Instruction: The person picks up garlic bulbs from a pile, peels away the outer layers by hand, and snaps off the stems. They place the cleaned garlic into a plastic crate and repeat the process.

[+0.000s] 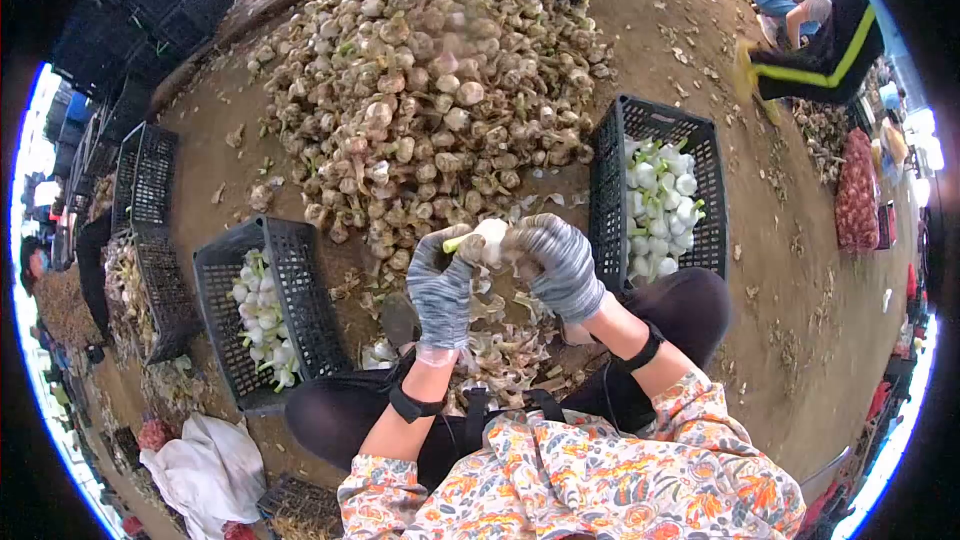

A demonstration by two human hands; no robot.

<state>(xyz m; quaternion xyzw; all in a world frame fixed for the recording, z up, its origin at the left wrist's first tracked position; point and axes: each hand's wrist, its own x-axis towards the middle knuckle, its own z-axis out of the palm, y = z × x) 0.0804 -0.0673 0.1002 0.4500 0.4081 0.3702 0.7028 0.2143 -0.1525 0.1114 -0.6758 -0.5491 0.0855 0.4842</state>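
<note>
My left hand (pixel 440 290), in a grey striped glove, is closed around a white garlic bulb (pixel 491 238) whose short green stem points left. Against the bulb's right side, my gloved right hand (pixel 555 265) has its fingers curled and pinched on a blurred brownish piece of garlic skin (pixel 519 252). Both hands are held above my lap. Loose garlic skins (pixel 505 365) lie on the ground between my legs. Just beyond my hands rises a large pile of unpeeled garlic bulbs (pixel 430 90).
A black crate (pixel 715 190) with clean white garlic stands to the right, another crate (pixel 300 280) to the left. More crates (pixel 160 280) line the far left. A white sack (pixel 210 470) lies at lower left. Other people (pixel 820 50) work at upper right, near a red mesh sack (pixel 857 190).
</note>
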